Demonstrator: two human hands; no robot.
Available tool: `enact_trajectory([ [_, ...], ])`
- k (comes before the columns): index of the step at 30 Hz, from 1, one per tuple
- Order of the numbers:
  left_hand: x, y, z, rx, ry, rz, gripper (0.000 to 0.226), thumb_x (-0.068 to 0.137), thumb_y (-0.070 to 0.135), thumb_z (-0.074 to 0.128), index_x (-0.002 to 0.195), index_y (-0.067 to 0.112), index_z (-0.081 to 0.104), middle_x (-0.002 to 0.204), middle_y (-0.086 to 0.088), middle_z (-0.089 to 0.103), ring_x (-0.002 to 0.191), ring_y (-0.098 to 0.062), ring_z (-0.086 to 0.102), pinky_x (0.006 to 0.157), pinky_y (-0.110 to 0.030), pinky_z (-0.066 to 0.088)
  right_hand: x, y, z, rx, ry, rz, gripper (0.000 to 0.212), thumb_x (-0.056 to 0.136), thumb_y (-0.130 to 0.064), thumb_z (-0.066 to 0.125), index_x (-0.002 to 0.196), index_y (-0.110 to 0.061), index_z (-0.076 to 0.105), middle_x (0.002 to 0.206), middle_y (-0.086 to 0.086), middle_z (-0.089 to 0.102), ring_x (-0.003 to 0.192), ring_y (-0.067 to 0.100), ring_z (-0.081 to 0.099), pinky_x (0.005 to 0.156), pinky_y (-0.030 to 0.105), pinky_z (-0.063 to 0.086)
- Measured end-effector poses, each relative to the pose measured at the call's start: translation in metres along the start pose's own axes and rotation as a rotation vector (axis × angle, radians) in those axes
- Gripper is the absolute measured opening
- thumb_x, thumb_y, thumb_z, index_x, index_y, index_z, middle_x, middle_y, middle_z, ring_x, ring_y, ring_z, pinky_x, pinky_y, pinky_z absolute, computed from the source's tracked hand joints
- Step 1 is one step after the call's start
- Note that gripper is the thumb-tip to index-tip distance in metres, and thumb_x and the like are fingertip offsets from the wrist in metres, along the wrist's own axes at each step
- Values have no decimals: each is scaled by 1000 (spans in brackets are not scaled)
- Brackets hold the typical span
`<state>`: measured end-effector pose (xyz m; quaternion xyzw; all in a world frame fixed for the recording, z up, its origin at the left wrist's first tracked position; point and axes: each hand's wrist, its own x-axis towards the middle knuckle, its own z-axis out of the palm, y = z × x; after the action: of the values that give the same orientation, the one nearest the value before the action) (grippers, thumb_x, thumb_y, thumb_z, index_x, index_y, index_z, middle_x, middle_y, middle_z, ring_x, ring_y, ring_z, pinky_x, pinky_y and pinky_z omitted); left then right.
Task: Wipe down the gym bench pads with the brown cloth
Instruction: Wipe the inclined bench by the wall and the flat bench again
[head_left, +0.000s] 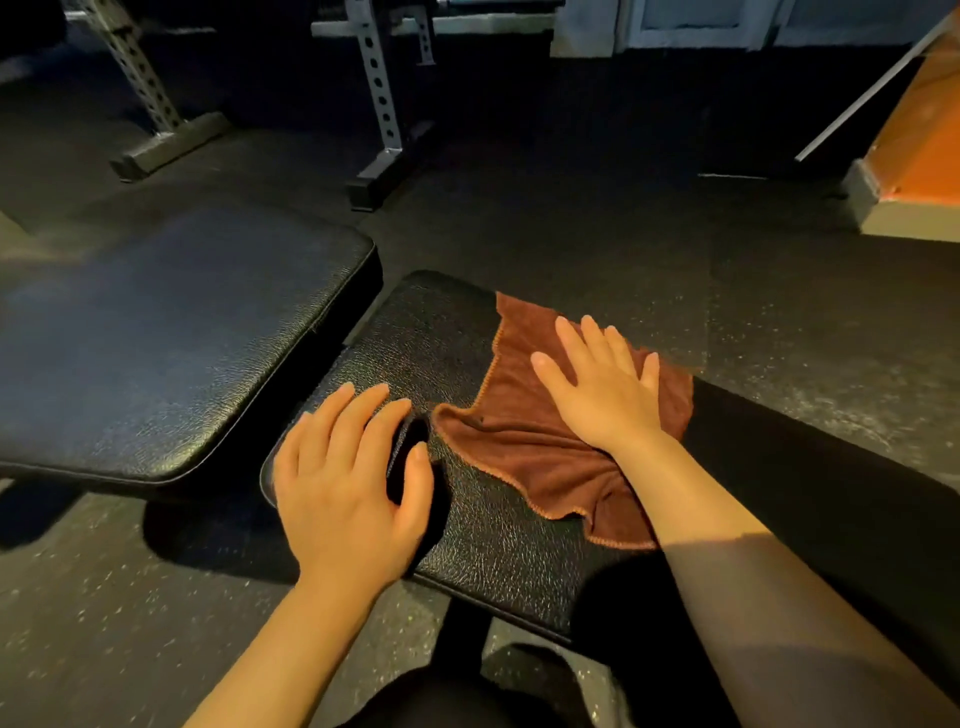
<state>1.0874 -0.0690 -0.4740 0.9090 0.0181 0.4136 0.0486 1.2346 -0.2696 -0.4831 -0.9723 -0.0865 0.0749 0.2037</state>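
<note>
The brown cloth (524, 447) lies spread and rumpled on the small black seat pad (415, 338) in front of me. My right hand (602, 389) presses flat on the cloth with straight, spread fingers. My left hand (348, 478) rests on the bare left part of the same pad, fingers relaxed and slightly bent, holding nothing. The larger black back pad (171, 338) lies to the left, separated from the seat pad by a narrow gap.
Dark speckled rubber floor (649, 218) surrounds the bench. Grey perforated rack uprights (382, 104) with floor feet stand behind the back pad. An orange-and-beige block (919, 156) and a slanted metal bar (872, 88) are at the far right. My dark-clothed leg (831, 493) lies beside the seat pad.
</note>
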Motion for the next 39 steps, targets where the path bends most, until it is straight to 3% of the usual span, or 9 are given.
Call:
enact_trajectory([
  [7,0,1,-2,-7,-34,-6,39,96,34,49,117,10,70,126,-7,68,123,-28,58,107,-45,35,-54,93,-6,2,-46,290,70,93,-73,11,156,-43,0,166,-10,-8,152,16,-12,120,56,-9],
  [12,-1,4,0,-28,5,11,35,99,34,48,111,11,72,120,-5,71,120,-26,62,102,-44,39,-54,74,0,-7,-23,316,67,96,-69,7,156,-42,-6,166,-7,-11,152,24,-14,118,61,-9],
  [16,-2,4,3,-43,18,32,35,100,35,47,110,12,73,117,-2,72,118,-24,63,97,-45,44,-46,20,4,-7,4,180,65,98,-66,10,156,-41,-6,166,-8,-11,152,29,-15,116,64,-10],
  [21,-2,2,2,-65,13,18,38,98,33,46,115,12,72,124,-3,69,123,-25,60,100,-45,42,-47,-83,22,-11,11,-203,64,100,-63,18,156,-42,-2,166,-9,-8,151,29,-17,114,65,-15],
  [24,-2,0,-2,-59,-30,7,41,97,33,46,122,10,69,130,-7,65,126,-28,57,103,-47,41,-51,-93,26,-37,-9,-309,63,101,-61,23,156,-43,-2,166,-10,-9,152,24,-17,115,64,-15],
  [28,1,2,-5,-10,-79,4,44,98,35,43,124,9,67,132,-10,64,127,-31,55,106,-50,35,-56,-36,19,37,19,-192,68,96,-72,18,156,-45,3,165,-13,-9,151,14,-15,117,57,-17],
  [33,-8,34,-7,-5,-150,-58,49,98,43,40,122,10,66,135,-10,61,134,-32,49,112,-55,26,-72,68,6,54,23,56,70,94,-74,14,156,-44,2,165,-14,-10,151,12,-15,118,56,-15],
  [39,-36,95,9,-35,-181,366,47,101,42,40,120,12,70,133,-9,64,130,-30,54,113,-57,26,-103,191,-4,89,30,370,73,92,-76,17,156,-44,4,165,-14,-7,152,12,-12,118,54,-12],
])
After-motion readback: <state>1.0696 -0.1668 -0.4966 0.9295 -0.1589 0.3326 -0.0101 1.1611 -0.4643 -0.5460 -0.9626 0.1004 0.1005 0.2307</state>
